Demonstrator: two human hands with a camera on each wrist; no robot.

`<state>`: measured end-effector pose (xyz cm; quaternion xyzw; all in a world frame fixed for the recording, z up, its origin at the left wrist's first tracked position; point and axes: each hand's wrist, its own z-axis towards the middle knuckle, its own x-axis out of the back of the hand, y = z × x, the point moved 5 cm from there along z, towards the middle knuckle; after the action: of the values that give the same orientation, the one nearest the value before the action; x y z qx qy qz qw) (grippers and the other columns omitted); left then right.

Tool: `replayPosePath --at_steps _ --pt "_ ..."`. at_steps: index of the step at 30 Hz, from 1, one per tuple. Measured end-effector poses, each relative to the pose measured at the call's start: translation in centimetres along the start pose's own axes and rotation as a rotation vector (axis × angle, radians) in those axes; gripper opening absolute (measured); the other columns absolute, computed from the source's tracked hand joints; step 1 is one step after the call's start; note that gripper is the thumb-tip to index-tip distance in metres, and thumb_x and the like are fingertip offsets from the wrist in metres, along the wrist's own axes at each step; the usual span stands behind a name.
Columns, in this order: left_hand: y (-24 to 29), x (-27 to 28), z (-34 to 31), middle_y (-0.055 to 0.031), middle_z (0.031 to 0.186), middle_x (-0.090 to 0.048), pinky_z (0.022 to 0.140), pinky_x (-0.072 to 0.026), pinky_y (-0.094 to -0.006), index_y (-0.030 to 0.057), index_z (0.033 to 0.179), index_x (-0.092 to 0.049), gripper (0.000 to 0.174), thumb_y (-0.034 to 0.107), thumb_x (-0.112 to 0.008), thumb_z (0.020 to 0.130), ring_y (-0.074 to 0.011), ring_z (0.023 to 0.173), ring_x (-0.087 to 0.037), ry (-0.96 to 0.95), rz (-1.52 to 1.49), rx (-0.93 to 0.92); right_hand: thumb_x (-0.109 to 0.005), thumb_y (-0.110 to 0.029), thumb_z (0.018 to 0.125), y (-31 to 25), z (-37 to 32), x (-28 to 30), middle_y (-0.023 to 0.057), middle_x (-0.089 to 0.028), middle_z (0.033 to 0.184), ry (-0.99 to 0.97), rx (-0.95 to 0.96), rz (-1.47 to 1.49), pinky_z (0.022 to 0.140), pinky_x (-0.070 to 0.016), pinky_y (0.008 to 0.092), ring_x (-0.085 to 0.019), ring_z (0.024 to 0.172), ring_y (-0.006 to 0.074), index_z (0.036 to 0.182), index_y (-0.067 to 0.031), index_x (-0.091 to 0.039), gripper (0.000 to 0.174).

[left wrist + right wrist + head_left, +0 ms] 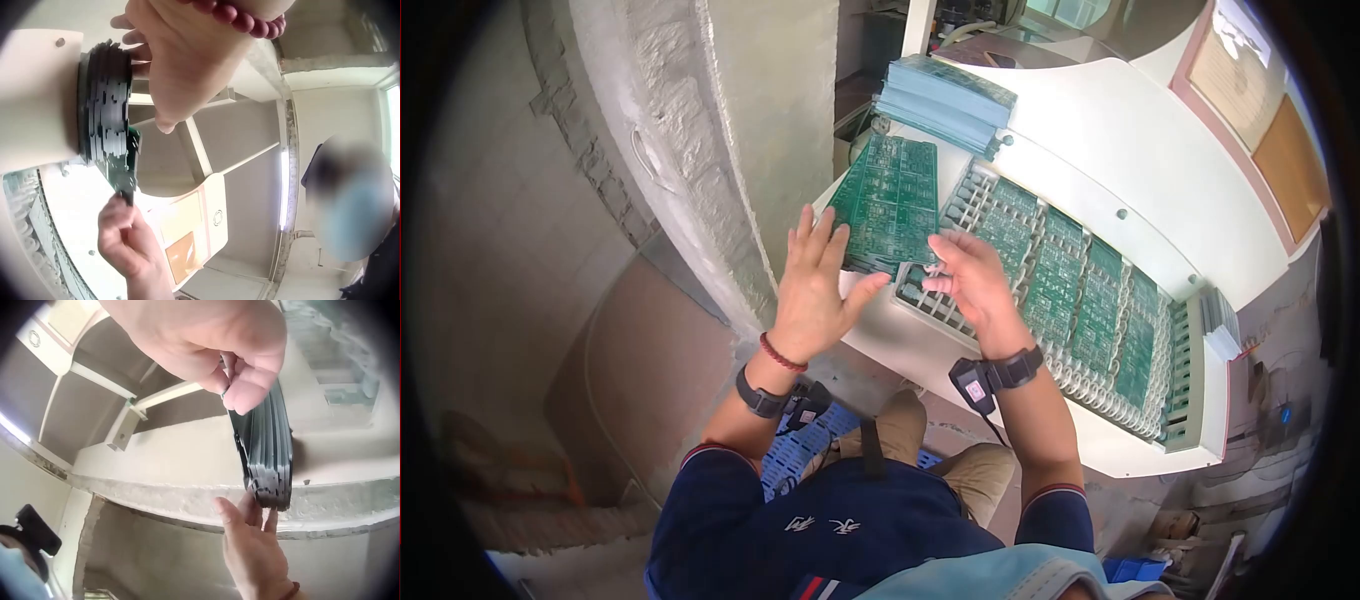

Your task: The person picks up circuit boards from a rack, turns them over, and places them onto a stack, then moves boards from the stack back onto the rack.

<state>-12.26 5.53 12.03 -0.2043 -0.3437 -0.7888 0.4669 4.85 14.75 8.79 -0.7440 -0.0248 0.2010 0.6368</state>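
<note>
Head view: we clamp the corner of the top circuit board in our right grip; our left grip is apart, fingers extended. The roller conveyor lies right of the right grip.

Left wrist view: the board stack sits beside our left fingers.

Right wrist view: our left fingertips touch the stack's end, below the right grip.
</note>
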Motion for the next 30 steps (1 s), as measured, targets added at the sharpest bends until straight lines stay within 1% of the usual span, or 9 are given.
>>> replayPosePath --at_steps 9,11,13,15,16,18,19,21,30 --pt "1.0 1.0 -0.8 -0.0271 0.13 -0.036 0.102 -0.021 -0.052 -0.0073 0.114 -0.049 0.056 0.034 -0.062 0.079 -0.0441 0.127 -0.025 0.023 -0.007 -0.034 -0.056 -0.014 0.084 -0.4 0.2 0.7 0.0018 -0.046 0.072 -0.033 -0.013 -0.063 0.054 -0.0552 0.0304 -0.049 0.057 0.0105 0.101 0.0104 -0.053 0.03" --pt "1.0 2.7 -2.1 -0.026 0.13 -0.037 0.099 -0.0273 -0.0495 -0.0063 0.114 -0.049 0.048 0.026 -0.061 0.08 -0.0426 0.123 -0.033 0.2 -0.29 -0.085 -0.057 -0.014 0.085 0.0 -1.6 2.4 0.001 -0.047 0.072 -0.008 0.046 0.028 0.052 -0.0547 0.0299 -0.049 0.056 0.0095 0.101 0.0101 -0.053 0.029" --pt "0.7 2.7 -4.2 -0.0249 0.128 -0.04 0.095 -0.0353 -0.0443 -0.0053 0.114 -0.049 0.041 0.02 -0.057 0.083 -0.0389 0.115 -0.044 0.196 -0.344 -0.06 -0.056 -0.013 0.085 0.7 -5.0 4.6 0.0008 -0.048 0.071 0.114 0.058 0.042 0.051 -0.0538 0.0292 -0.049 0.056 0.0085 0.101 0.0097 -0.053 0.028" --pt "-0.6 -0.2 -6.6 -0.0221 0.126 -0.043 0.092 -0.0404 -0.0425 -0.0034 0.119 -0.045 0.039 0.017 -0.054 0.086 -0.0347 0.112 -0.048 0.022 -1.048 0.205 -0.054 -0.011 0.086 1.4 -8.6 6.7 0.0023 -0.051 0.073 0.198 0.084 0.032 0.05 -0.0521 0.0282 -0.05 0.056 0.0086 0.101 0.0092 -0.054 0.025" --pt "-0.7 -1.3 -7.6 -0.0221 0.126 -0.043 0.092 -0.0404 -0.0425 -0.0034 0.119 -0.045 0.039 0.017 -0.054 0.086 -0.0347 0.112 -0.048 0.011 -1.052 0.208 -0.053 -0.01 0.087 2.0 -10.0 7.6 0.0039 -0.054 0.074 0.167 0.107 0.039 0.049 -0.0511 0.0276 -0.051 0.056 0.0092 0.101 0.0089 -0.054 0.024" --pt "0.3 -6.0 -10.0 -0.0207 0.123 -0.045 0.091 -0.0428 -0.0409 -0.0035 0.123 -0.04 0.038 0.02 -0.042 0.093 -0.0309 0.11 -0.05 -0.41 -1.606 0.514 -0.051 -0.009 0.088 3.8 -12.7 9.2 0.0064 -0.057 0.077 0.155 0.133 0.049 0.05 -0.0502 0.0271 -0.053 0.058 0.0104 0.101 0.0085 -0.054 0.022" --pt "0.8 -7.2 -10.5 -0.0207 0.123 -0.045 0.091 -0.0428 -0.0409 -0.0035 0.123 -0.04 0.038 0.02 -0.042 0.093 -0.0309 0.11 -0.05 -0.431 -1.608 0.514 -0.049 -0.007 0.088 4.7 -13.9 9.8 0.0089 -0.06 0.08 0.137 0.164 0.058 0.05 -0.0492 0.0265 -0.055 0.059 0.0115 0.101 0.008 -0.054 0.021" --pt "3.5 -9.8 -11.9 -0.0208 0.123 -0.045 0.092 -0.0424 -0.0437 -0.0047 0.126 -0.034 0.043 0.026 -0.032 0.096 -0.0303 0.112 -0.048 -0.739 -1.929 0.633 -0.046 -0.005 0.089 6.4 -16.2 10.5 0.012 -0.062 0.084 0.134 0.18 0.093 0.052 -0.0488 0.0258 -0.058 0.063 0.0137 0.101 0.0074 -0.055 0.019" --pt "8.6 -13.4 -14.6 -0.0201 0.127 -0.043 0.093 -0.0391 -0.0514 -0.004 0.13 -0.03 0.046 0.026 -0.029 0.095 -0.0316 0.113 -0.048 -1.067 -2.142 0.935 -0.046 -0.009 0.091 11.9 -19.3 10.9 0.0075 -0.062 0.084 0.254 0.058 0.091 0.056 -0.052 0.0235 -0.058 0.068 0.01 0.1 0.0051 -0.055 0.019"
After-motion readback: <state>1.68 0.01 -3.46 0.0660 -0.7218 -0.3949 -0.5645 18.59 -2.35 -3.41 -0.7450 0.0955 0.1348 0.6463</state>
